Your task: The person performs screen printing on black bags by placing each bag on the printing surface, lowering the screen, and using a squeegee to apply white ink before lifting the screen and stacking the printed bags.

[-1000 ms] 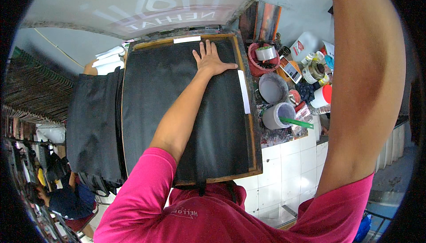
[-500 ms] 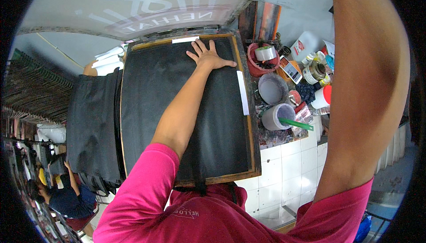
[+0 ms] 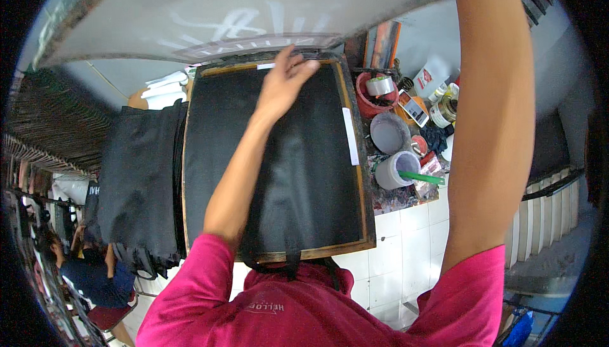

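A black fabric bag (image 3: 273, 176) lies flat on a wood-edged board (image 3: 366, 220) in front of me, its straps hanging toward my body. Above the bag's far edge is my left hand (image 3: 284, 84), somewhat blurred, fingers loosely apart and nothing in them. One white strip (image 3: 351, 136) sits along the board's right side; another (image 3: 265, 66) at the far edge is partly covered by my hand. A large printing screen (image 3: 209, 26) with pale lettering is tilted up beyond the board. My right arm reaches up past the top edge, so its hand is out of sight.
Stacked black bags (image 3: 143, 182) stand left of the board. To the right, a table carries a white tub with a green-handled tool (image 3: 422, 177), a grey bowl (image 3: 390, 132), a red bucket (image 3: 374, 103), a phone (image 3: 413, 107) and jars. Another person (image 3: 98, 277) sits at lower left.
My left hand, earlier spread flat on the bag's far right part, has lifted and drawn left. The screen's lettering looks flatter and lower. My raised right arm has shifted left in view.
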{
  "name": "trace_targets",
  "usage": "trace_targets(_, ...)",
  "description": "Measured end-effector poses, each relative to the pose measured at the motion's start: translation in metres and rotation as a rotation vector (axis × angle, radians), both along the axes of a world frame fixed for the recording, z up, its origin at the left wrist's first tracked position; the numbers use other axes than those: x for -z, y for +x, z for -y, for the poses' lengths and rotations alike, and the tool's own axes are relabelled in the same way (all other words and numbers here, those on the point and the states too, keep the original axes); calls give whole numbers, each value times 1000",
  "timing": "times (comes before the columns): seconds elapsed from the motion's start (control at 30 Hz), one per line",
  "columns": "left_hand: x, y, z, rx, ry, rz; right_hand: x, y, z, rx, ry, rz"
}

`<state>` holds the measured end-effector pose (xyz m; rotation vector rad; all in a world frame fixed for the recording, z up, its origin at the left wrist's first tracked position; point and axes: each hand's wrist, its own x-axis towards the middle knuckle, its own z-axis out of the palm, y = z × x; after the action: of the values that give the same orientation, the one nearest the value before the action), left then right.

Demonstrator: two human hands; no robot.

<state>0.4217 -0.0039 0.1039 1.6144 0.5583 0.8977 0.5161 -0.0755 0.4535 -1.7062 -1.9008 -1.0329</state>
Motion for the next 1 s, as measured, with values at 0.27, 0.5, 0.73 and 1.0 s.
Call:
trace_targets(0.27, -42, -296, 162, -199, -292, 471, 129, -63, 113, -238, -363, -388)
trace_targets(0.5, 79, -339, 252, -124, -1034, 243, 267, 34, -63, 18, -549, -536)
trace_targets(0.73, 69, -325, 256, -446, -1401, 216, 379, 16, -175, 136, -623, -350)
trace_targets(1.0, 76, -338, 236, -300, -1351, -23, 370, -4, -99, -73, -479, -310)
